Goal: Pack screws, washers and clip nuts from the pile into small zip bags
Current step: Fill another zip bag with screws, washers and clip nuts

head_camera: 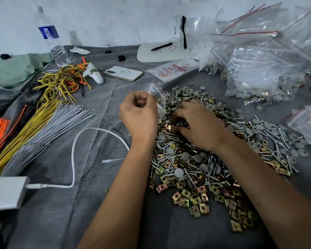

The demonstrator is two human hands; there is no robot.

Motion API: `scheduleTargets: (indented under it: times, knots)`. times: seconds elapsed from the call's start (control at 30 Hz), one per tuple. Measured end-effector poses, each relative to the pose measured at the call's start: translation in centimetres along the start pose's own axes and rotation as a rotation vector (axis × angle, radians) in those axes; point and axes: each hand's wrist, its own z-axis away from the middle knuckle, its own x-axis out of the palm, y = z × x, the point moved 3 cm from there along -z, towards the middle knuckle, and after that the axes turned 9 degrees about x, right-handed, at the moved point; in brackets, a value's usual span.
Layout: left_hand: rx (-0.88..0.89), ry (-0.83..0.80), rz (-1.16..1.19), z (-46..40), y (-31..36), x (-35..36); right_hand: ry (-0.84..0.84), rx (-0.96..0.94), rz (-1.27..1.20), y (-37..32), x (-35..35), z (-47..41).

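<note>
Left hand (138, 114) is up, fingers curled tight, pinching a small clear plastic zip bag (158, 97) by its edge; the bag hangs just over the near-left fringe of the big pile of silver screws, grey round washers and brass-coloured square clip nuts (201, 166). Something gold glints inside the bag, too small to name. Right hand (196, 124) is down in the middle of the pile, palm down, fingers bent into the hardware; whether it has actually got hold of a piece, I cannot tell, the fingertips are buried.

The pile spreads over a dark grey cloth (70, 212). Clip nuts (199, 196) crowd the near edge of the pile, washers (183, 94) the far edge, screws (269, 133) fan off to the right. Beyond the pile on the right sits a heap of clear zip bags with red seal lines (262, 56), some already loaded with hardware.

Left of the pile, a white cable (74, 155) loops across the cloth. Further left lie a bundle of grey cable ties (48, 130) and yellow wires (61, 81). Behind the pile, a white phone (123, 73) lies flat, and a clear plastic water bottle with a blue label (51, 38) stands far left of it.
</note>
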Motion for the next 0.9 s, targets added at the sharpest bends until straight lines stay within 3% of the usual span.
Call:
scheduleTargets:
  times: [0.13, 0.23, 0.4, 0.57, 0.7, 0.9]
  knots:
    - [-0.022, -0.039, 0.005, -0.1, -0.3, 0.1, 0.13, 0.095, -0.305, 1.2, -1.2, 0.4]
    - [-0.015, -0.076, -0.014, 0.1, -0.4, 0.3, 0.142, 0.158, -0.364, 2.0, -1.3, 0.4]
    - [-0.025, -0.131, -0.035, 0.2, -0.4, 0.3, 0.204, 0.162, -0.402, 2.4, -1.4, 0.4]
    - [0.061, -0.308, -0.139, 1.0, 0.1, 1.3, 0.323, 0.121, -0.45, 2.1, -1.8, 0.7]
    - [0.135, -0.376, -0.188, 1.3, 0.2, 1.7, 0.425, 0.01, -0.348, 1.8, -2.3, 0.9]
    - [0.123, -0.43, -0.197, 1.5, 0.1, 1.9, 0.44, -0.068, -0.282, 1.6, -2.3, 1.0]
